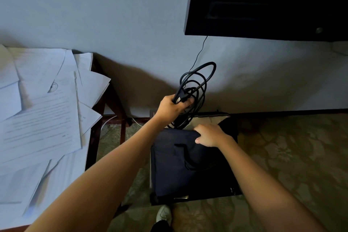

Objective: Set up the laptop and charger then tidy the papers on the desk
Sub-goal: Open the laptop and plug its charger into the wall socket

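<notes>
Step 1, charger retrieval: left hand (170,107) grips the coiled black charger cable (197,83); right hand (210,135) pinches the dark fabric bag's (178,165) rim. Next, probably lift it clear.

Black cable (199,81); navy bag (175,165); white lined papers (41,118); beige floral carpet (291,147)

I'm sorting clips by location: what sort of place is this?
Likely a hotel room, though it could be a home: a dark screen mounted on the wall, floral patterned carpet, and a wooden desk covered with loose papers.
</notes>
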Available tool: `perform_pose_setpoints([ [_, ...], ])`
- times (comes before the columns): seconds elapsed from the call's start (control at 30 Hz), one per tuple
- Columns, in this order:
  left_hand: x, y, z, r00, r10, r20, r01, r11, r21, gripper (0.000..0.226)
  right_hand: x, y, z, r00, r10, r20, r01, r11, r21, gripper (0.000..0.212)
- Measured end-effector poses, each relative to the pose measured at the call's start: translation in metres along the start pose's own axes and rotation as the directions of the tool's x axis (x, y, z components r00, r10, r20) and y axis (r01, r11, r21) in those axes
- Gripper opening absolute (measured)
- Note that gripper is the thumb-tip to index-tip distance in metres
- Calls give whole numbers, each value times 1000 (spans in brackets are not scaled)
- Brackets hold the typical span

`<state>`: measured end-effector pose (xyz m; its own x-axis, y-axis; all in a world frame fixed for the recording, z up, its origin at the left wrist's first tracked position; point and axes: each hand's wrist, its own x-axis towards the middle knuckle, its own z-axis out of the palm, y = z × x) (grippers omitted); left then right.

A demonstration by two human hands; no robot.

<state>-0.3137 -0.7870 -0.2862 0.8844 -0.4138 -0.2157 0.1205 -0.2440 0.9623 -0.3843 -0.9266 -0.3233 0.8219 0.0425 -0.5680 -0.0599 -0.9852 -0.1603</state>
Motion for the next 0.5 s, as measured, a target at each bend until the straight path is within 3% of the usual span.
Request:
perform_pose_setpoints([
  [0.1,1,-4,1,1000,-2,-24,2,1000,8,22,10,2,5,1000,26,-4,-26,1000,-6,12],
  [0.2,5,-3,0,999,10,-47,-10,1000,-4,14,20,6,5,998,53,-18,-53,998,-17,26],
  [0.37,12,10,-4,995,60,-81,-60,998,-2,27,45,10,4,994,101,-41,-99,994,39,37],
  [0.43,14,20,-6,994,67,-83,-67,998,4,28,54,9,2,985,150,-82,-139,982,126,51],
  [0.5,18,29,-8,995,65,-82,-66,998,-3,30,63,3,-3,974,212,-87,-160,901,402,73],
])
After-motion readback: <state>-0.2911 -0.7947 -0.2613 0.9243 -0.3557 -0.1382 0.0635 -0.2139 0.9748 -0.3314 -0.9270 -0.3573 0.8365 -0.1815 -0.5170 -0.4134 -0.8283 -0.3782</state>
